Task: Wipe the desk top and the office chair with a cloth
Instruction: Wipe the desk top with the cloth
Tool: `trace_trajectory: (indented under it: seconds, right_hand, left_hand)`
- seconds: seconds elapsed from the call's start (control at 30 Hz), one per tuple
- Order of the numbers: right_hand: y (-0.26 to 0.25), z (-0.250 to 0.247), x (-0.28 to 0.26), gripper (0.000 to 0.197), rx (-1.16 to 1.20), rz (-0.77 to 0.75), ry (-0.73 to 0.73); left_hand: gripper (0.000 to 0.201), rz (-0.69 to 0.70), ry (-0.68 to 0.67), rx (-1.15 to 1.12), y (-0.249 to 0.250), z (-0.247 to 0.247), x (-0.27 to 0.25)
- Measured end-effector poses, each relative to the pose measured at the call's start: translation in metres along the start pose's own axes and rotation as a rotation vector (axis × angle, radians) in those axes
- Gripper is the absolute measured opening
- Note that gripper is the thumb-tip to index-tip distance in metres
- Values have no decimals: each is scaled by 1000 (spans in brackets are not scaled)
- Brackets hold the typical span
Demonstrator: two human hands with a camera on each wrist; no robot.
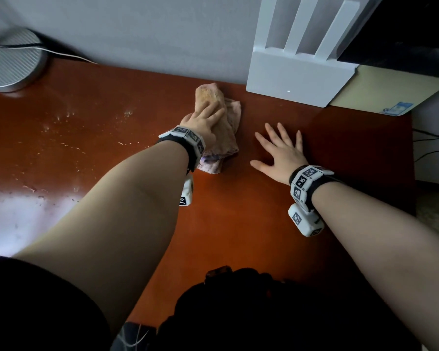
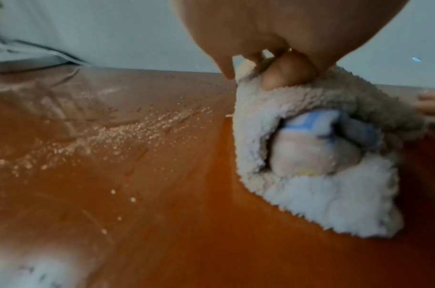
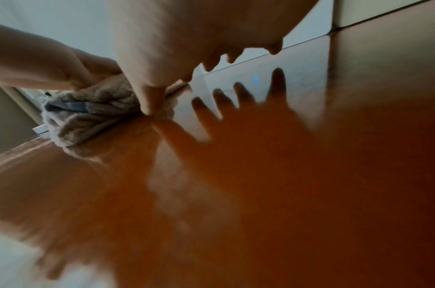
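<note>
A: Cloth first. Where is it?

B: On the desk top, near the back edge, just left of the white router. It is bunched and folded, pinkish tan, with a bit of blue trim showing at the near end.

A: And the left hand?

B: It lies on top of the cloth and presses it down onto the wood. In the left wrist view the thumb curls against the top fold of the cloth, so the hand is grasping it, not merely resting there.

A: The right hand?

B: It is spread flat, with the fingers straight and fanned out, holding nothing. It sits just right of the cloth. The right wrist view shows its shadow on the desk top, and the fingertips appear to reach the surface. Whether the palm touches, I cannot tell.

A: What does the desk look like?

B: It is glossy, reddish brown wood. To the left of the cloth are pale specks and streaks scattered across the desk top. Bright glare covers the near left part.

A: Anything else on it?

B: A round ribbed silver base stands at the far left corner, with a cable running from it along the wall. Right of the router is a pale yellow box with a blue label, and something dark sits on top of the box.
</note>
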State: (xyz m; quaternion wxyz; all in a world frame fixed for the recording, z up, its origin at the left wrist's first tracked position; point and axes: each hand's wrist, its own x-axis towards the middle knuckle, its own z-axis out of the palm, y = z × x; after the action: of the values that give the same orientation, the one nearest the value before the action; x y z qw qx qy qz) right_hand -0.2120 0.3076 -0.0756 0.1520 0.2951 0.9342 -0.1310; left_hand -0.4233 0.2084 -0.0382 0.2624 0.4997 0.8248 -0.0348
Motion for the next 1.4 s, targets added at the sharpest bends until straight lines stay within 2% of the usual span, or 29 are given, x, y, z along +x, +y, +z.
trace_trajectory:
  seconds: [0.17, 0.5, 0.73, 0.87, 0.93, 1.0, 1.07, 1.13, 1.3, 1.4]
  right_hand:
    - [-21, 6, 21, 82, -40, 4, -46]
    - [-18, 0, 36, 88, -40, -34, -4]
    - [-17, 0, 38, 85, 5, -18, 4]
    - [-18, 1, 39, 85, 7, -8, -3]
    - [-17, 1, 41, 86, 2, -4, -15]
    - [-17, 1, 41, 86, 5, -1, -21]
    - [-18, 2, 40, 85, 5, 0, -11]
    - [-19, 2, 39, 84, 5, 0, -1]
    - [-21, 1, 39, 85, -4, 11, -24]
    - [-23, -1, 40, 85, -13, 27, -46]
  left_hand:
    - [82, 18, -52, 49, -10, -1, 11]
    - [79, -56, 57, -53, -7, -7, 34]
    - [78, -203, 153, -148, -14, -20, 50]
    - [73, -273, 165, -120, -12, -22, 52]
    - [61, -252, 244, -113, -9, -24, 55]
    - [56, -167, 310, -86, -8, -25, 57]
    - [62, -38, 216, 25, -9, -22, 58]
    - [73, 9, 106, 95, -12, -17, 58]
    - [83, -24, 122, 67, -15, -12, 58]
    - [83, -99, 127, 40, -13, -14, 54]
